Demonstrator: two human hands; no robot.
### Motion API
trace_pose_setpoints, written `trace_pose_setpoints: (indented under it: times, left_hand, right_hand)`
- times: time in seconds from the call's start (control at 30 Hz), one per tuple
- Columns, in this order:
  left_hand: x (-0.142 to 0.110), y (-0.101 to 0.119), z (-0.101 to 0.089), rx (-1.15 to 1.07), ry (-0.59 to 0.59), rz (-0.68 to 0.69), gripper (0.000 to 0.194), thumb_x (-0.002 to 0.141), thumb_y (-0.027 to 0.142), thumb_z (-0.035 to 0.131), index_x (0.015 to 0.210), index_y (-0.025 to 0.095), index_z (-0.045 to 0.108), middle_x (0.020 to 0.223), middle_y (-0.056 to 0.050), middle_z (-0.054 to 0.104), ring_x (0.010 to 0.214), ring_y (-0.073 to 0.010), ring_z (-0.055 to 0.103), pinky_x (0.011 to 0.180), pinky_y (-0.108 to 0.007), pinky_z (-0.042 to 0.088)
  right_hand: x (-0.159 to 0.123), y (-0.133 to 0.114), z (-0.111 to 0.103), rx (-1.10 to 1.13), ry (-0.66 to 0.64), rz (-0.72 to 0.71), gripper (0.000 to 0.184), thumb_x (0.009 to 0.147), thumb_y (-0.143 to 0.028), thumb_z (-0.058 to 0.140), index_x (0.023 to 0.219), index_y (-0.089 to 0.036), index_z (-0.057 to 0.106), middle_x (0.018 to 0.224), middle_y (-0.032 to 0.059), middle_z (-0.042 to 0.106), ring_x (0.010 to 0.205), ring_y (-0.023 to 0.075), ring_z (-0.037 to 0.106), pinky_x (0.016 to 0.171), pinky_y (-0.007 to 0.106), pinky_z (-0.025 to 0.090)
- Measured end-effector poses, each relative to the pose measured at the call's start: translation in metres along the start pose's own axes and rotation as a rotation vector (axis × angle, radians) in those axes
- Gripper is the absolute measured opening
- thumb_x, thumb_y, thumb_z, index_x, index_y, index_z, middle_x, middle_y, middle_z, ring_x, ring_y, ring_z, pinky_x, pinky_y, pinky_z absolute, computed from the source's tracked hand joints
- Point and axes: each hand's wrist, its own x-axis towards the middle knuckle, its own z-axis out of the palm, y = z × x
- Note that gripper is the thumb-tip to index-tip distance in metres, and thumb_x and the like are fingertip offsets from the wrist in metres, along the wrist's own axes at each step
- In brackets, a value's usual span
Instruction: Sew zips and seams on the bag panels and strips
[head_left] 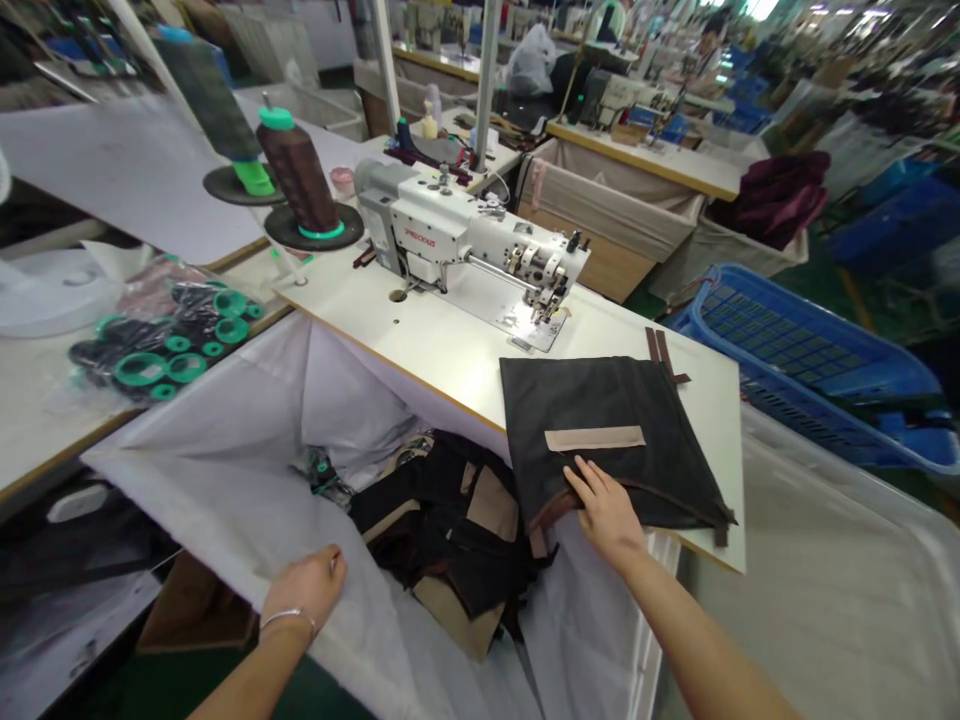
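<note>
My right hand [607, 510] lies on the lower edge of a black fabric panel [592, 395], its fingers stretched out just below a beige strip [596, 438]. The panel rests on the sewing table, with brown binding along its near edge, which hangs slightly over the front. My left hand [307, 588] is curled closed above the white cloth [225, 480] slung under the table. Whatever it holds, if anything, is too small to make out. Between my hands, a heap of black and beige sewn pieces [465, 520] lies in the cloth.
A white sewing machine [472, 235] stands on the table [442, 345] behind the panel. Thread cones [300, 175] stand at its left, near bagged green-ended spools [176, 335]. Brown strips [664, 350] lie at the right, beside a blue basket [817, 340].
</note>
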Motion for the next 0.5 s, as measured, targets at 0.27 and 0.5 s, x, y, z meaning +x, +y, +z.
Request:
trace_pose_setpoints:
  times: [0.27, 0.5]
  left_hand:
    - [0.007, 0.006, -0.006, -0.002, -0.026, 0.003, 0.040, 0.093, 0.038, 0.026, 0.099, 0.025, 0.063, 0.098, -0.009, 0.072, 0.090, -0.0286, 0.067, 0.081, -0.039, 0.045]
    - [0.009, 0.013, -0.011, 0.014, -0.032, -0.001, 0.040, 0.093, 0.036, 0.026, 0.100, 0.023, 0.063, 0.096, -0.011, 0.072, 0.087, -0.0289, 0.067, 0.078, -0.039, 0.046]
  right_hand:
    - [0.050, 0.073, -0.059, -0.090, 0.286, 0.387, 0.053, 0.090, -0.029, 0.039, 0.140, -0.012, 0.038, 0.139, 0.0177, 0.042, 0.130, 0.0288, 0.037, 0.108, 0.049, 0.028]
    - [0.064, 0.147, -0.089, -0.118, 0.318, 0.615, 0.039, 0.090, -0.049, 0.054, 0.110, -0.017, 0.059, 0.113, 0.0087, 0.058, 0.101, 0.0213, 0.056, 0.090, 0.043, 0.044]
